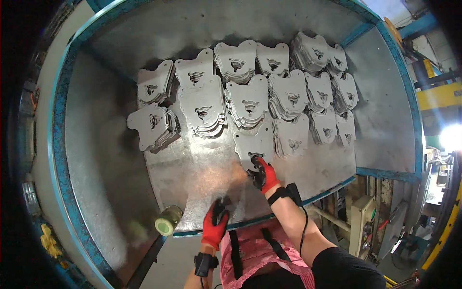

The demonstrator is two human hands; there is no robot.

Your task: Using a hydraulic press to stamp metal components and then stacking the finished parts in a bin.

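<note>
Blue-edged steel table [202,192] with raised grey walls, many other stacks of grey cut metal plates [288,94] across its back half, a pale green roll [168,220] by the front edge, yellow machine frame [440,96] at right

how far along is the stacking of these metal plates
Done: many stacks of cut plates already stand in rows at the back of the steel table. In hand: the right hand grips the near edge of a single plate lying flat in front of the stacks, while the left hand rests on the table's front edge. Left: that plate is not yet on a stack.
</note>
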